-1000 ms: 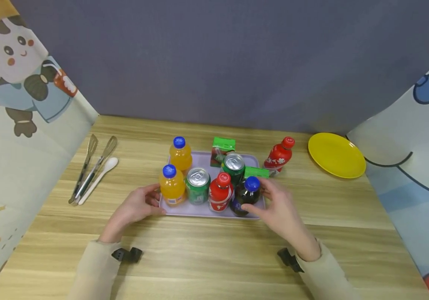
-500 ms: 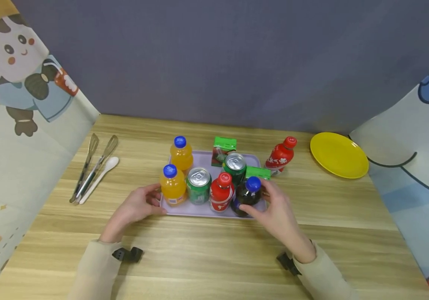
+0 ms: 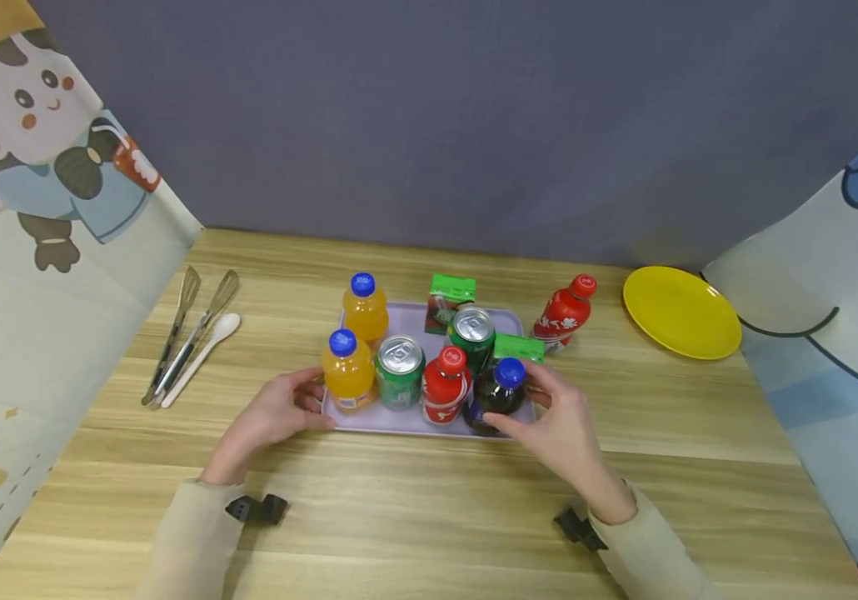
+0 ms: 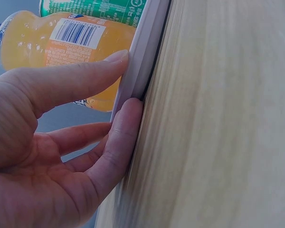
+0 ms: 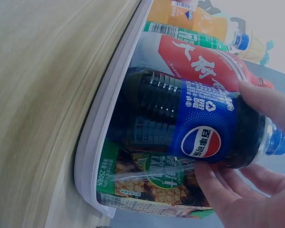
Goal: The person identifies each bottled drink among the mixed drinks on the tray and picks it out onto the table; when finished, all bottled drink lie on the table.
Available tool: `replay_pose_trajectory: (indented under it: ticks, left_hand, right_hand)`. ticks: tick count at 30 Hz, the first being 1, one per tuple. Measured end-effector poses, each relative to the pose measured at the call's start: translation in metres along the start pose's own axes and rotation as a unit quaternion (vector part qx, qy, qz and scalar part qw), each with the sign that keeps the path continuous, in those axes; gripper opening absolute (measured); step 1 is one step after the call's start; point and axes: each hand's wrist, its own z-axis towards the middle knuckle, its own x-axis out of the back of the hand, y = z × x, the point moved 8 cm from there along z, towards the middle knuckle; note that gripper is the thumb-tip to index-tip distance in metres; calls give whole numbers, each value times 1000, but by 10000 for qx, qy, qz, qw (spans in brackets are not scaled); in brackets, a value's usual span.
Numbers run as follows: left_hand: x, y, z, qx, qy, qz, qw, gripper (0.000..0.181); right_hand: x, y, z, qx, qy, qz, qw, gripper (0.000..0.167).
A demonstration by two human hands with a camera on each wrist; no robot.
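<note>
A light purple tray (image 3: 399, 425) holds two orange bottles (image 3: 349, 379), two green cans (image 3: 399, 375), a red bottle (image 3: 444, 393), a dark cola bottle (image 3: 499, 392) and two green-topped juice boxes (image 3: 450, 292). My left hand (image 3: 271, 412) grips the tray's front left corner; in the left wrist view its thumb (image 4: 85, 80) lies by the rim near an orange bottle (image 4: 33, 45), other fingers outside. My right hand (image 3: 560, 425) holds the cola bottle, thumb on one side and fingers on the other, as the right wrist view shows around the bottle (image 5: 180, 118). The bottle stands beside a juice box (image 5: 156, 183).
Another red bottle (image 3: 564, 312) stands off the tray at its back right. A yellow plate (image 3: 681, 312) lies at the far right. At the left lie two metal utensils (image 3: 187, 329) and a white spoon (image 3: 204, 357). A grey wall (image 3: 429, 125) rises behind the table.
The whole head view has shifted slightly, with things a little further right in it. Both hands keep their holds on the tray and the cola bottle.
</note>
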Motion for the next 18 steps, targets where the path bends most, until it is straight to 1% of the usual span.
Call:
replay_pose_trajectory:
  ticks: [4, 9, 14, 18]
  left_hand:
    - [0, 0, 0, 19, -5, -11, 10000, 86]
    - [0, -1, 0, 59, -8, -20, 10000, 86]
    - [0, -1, 0, 65, 8, -11, 10000, 85]
    - [0, -2, 1, 46, 20, -4, 10000, 86]
  right_hand:
    - [1, 2, 0, -61, -55, 36, 10000, 73]
    - [4, 3, 0, -122, -40, 290, 9995, 72]
    - [12, 0, 1, -127, 56, 613, 9980, 69]
    - [19, -3, -1, -104, 147, 769, 9969, 68]
